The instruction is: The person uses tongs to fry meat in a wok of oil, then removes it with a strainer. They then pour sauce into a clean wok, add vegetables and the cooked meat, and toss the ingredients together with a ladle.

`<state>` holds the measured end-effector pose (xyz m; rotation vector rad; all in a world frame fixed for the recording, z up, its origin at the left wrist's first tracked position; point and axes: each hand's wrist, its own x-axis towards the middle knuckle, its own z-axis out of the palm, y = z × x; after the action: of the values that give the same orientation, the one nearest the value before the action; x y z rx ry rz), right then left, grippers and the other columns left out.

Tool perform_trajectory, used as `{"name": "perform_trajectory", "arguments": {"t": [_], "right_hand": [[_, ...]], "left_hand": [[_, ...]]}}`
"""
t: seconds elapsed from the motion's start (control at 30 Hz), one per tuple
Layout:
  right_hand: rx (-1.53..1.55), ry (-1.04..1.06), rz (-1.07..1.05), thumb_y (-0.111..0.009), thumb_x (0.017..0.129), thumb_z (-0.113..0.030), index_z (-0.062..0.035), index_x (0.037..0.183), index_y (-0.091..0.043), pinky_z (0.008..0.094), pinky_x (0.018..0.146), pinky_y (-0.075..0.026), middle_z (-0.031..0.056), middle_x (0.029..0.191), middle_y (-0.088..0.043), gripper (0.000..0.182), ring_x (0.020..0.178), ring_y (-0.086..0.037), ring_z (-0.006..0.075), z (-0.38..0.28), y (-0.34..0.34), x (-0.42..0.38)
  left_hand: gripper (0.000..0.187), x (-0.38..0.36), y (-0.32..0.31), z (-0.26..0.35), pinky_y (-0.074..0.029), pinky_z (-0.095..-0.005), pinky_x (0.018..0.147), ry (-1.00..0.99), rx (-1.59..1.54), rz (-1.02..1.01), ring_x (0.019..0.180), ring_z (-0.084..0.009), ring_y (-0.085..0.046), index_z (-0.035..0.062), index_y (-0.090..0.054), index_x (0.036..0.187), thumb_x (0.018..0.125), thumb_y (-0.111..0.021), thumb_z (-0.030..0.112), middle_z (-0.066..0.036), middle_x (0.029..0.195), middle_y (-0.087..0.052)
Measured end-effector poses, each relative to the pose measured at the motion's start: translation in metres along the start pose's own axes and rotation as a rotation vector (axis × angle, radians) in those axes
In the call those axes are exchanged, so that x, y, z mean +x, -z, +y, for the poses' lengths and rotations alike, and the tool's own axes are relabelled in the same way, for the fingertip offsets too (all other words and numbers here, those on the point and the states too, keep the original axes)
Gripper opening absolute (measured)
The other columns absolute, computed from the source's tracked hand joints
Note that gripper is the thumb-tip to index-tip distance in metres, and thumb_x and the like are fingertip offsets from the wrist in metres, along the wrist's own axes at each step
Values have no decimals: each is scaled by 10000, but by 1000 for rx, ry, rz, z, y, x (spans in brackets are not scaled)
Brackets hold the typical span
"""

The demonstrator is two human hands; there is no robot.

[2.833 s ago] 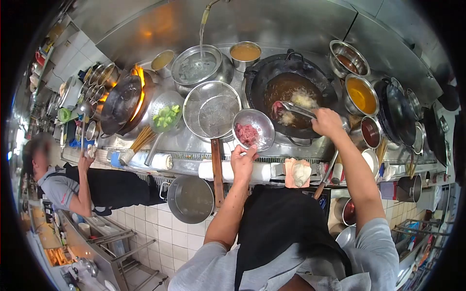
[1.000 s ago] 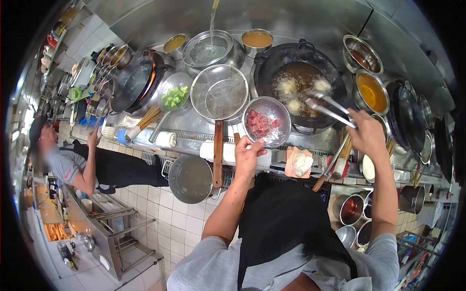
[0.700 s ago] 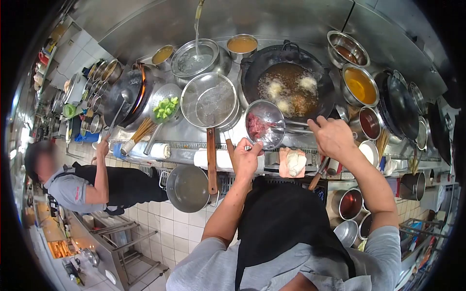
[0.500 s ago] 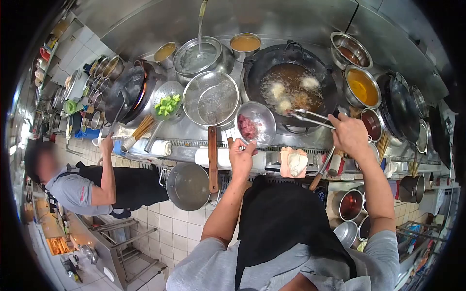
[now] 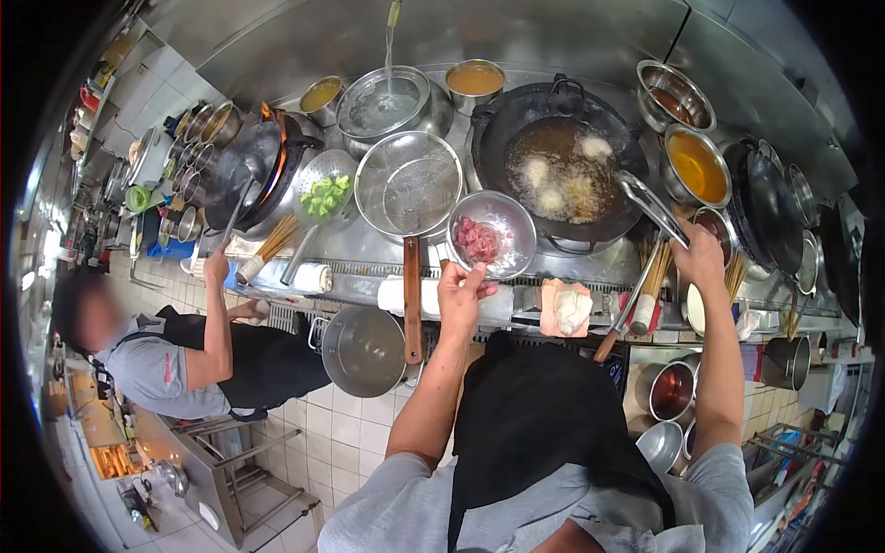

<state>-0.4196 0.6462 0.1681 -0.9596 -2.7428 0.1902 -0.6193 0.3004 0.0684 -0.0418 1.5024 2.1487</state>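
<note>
The steel bowl of raw meat is pinched at its near rim by the left hand, just beside the wok; the tongs, closed in the right hand's grasp, have been withdrawn from the oil and are held empty; another batch is judged finished.

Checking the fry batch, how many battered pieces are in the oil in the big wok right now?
4 in the wok: one at the far right, one left, one near centre, one near right. Bubbling oil may hide more.

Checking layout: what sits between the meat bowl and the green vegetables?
In the head view, a round wire strainer with a wooden handle lies between the meat bowl and the green vegetables.
</note>
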Motion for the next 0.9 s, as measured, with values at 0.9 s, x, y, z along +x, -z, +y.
{"name": "perform_trajectory", "arguments": {"t": [0.9], "right_hand": [[-41,585,-234,-661,776,-161,-62,1167,-639,418,686,-519,125,851,-614,404,751,-641,323,-141,30,5]], "left_hand": [[294,11,-13,-8,-579,-275,613,-5,63,-36,662,-159,-662,100,-432,760,894,-693,115,-70,801,-619]]}}
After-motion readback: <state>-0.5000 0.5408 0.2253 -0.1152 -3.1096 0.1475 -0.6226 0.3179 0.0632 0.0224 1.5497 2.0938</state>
